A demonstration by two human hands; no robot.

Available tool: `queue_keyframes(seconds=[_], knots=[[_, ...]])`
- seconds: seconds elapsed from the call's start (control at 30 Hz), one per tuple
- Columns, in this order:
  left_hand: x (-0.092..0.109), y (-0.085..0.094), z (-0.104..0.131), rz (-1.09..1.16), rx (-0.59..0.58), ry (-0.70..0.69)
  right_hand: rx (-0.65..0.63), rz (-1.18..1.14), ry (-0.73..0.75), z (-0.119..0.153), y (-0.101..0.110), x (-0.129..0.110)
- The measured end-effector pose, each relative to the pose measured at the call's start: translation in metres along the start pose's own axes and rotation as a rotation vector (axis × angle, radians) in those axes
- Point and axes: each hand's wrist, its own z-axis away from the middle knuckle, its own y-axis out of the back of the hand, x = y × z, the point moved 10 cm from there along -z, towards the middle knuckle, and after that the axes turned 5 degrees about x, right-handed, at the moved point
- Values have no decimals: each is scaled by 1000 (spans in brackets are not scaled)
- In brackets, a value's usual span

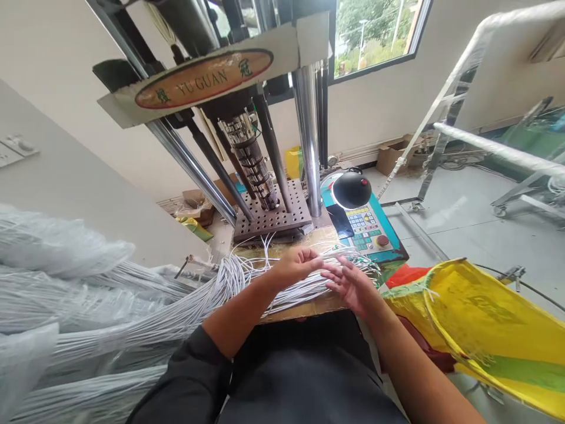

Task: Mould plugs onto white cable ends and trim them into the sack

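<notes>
A thick bundle of thin white cables (229,280) comes in from the left and spreads over a cardboard-covered worktop. My left hand (292,270) hovers over these cables, thumb and fingertips curled together; whatever is between them is too small to make out. Close beside it, my right hand (351,287) has its fingers apart and partly stretched, palm turned towards the left hand. Green tips (365,265) show at the right ends of the cables. A couple of cables reach up to the perforated metal plate (282,215) of the press just behind my hands.
A tall press with a banded cylinder (253,162) and steel columns (309,141) stands in front. To its right is a control panel (364,227) with a dark round object (352,189) above it. A yellow sack (481,318) hangs open at right; plastic-wrapped cable bundles (66,259) fill the left.
</notes>
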Motion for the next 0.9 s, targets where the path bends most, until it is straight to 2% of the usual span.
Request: queue_keyframes(seconds=[0.1,0.17,0.27,0.33,0.4,0.47,0.53,0.63,0.67,0.73,0.8,0.9], knots=[[0,-9,12,-5,-28,-28,-41,-249,167,-9,-18,-22],[2,-3,12,21,49,-67,-4,-303,222,-13,-17,-25],[1,13,7,177,193,-29,-5,-346,148,-15,-20,-7],[1,17,4,250,210,15,-14,-343,101,-13,-22,6],[8,17,2,250,181,-5,33,-275,74,-9,-17,14],[19,20,3,218,184,-69,108,-104,17,-2,-2,19],[27,23,3,191,180,-98,133,212,-44,10,21,14],[39,16,3,164,90,-63,201,686,24,36,67,-19],[44,12,2,174,57,-45,259,717,71,45,81,-33],[58,4,0,214,-14,-8,317,596,141,59,95,-52],[70,-12,-3,226,-122,28,199,360,131,61,77,-50],[66,-42,-7,147,-257,72,-91,-10,137,54,19,-48]])
